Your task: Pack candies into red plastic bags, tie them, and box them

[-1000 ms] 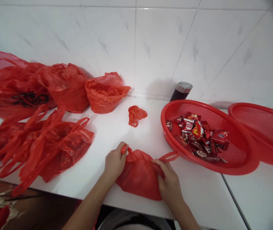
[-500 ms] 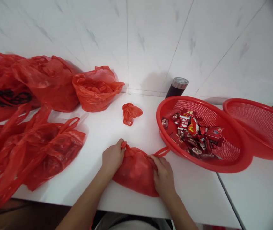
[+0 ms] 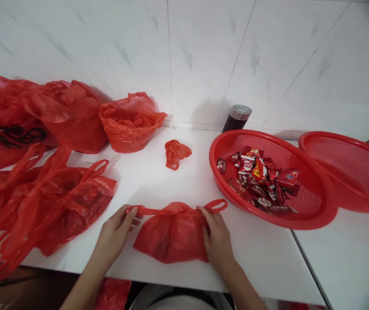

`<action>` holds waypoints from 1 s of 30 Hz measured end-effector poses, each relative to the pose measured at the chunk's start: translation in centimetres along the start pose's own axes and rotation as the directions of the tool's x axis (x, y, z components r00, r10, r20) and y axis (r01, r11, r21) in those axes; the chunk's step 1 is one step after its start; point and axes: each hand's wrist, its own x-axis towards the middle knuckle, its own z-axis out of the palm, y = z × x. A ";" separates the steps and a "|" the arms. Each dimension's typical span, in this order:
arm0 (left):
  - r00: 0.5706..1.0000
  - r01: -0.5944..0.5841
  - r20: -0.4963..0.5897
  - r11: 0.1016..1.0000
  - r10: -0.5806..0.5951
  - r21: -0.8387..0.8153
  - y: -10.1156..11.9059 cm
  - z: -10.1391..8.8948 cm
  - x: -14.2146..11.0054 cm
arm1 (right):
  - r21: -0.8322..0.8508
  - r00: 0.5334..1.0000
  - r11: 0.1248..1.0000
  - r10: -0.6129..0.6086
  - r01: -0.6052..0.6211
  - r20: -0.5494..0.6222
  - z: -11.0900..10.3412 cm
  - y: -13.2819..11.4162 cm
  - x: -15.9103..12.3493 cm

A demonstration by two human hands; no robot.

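A filled red plastic bag [image 3: 173,237] rests on the white table [image 3: 145,189] in front of me, its top drawn together. My left hand [image 3: 118,228] pinches one handle, which is stretched out to the left. At the bag's right side my right hand [image 3: 217,234] is closed on the other handle, whose loop sticks out above the fingers. Through the thin plastic, dark shapes show, but I cannot make out what they are.
To the right stands a red basket [image 3: 268,219] holding wrapped sweets [image 3: 262,176], beside a second red basket [image 3: 342,168]. A dark bottle [image 3: 236,118] stands behind. A crumpled red bag [image 3: 177,153] lies mid-table; an open red bag [image 3: 131,125] and several tied bags [image 3: 81,202] are at left.
My left hand has moved left and pulled its handle out straight, away from the bag. The right hand has stayed at the bag's right side.
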 end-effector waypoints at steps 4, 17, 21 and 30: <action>0.917 -0.301 -0.243 0.948 0.317 0.101 3.3 -0.6 -1.0 | 0.084 0.997 0.994 -0.076 0.076 0.000 -0.4 -0.1 -0.2; 0.977 -0.185 0.112 0.983 0.182 0.015 4.5 -2.6 -1.8 | 0.310 0.992 0.943 0.122 -0.118 0.006 -1.6 -0.2 -0.4; 0.988 -0.002 -0.156 0.998 0.012 0.070 1.1 -6.9 -1.0 | 0.350 0.991 0.927 0.124 -0.133 0.048 -1.3 -0.3 -0.5; 0.848 -0.031 -0.469 0.907 0.245 0.419 -0.1 -7.1 0.5 | 0.330 0.990 0.933 0.140 -0.142 0.030 -1.0 0.0 -0.5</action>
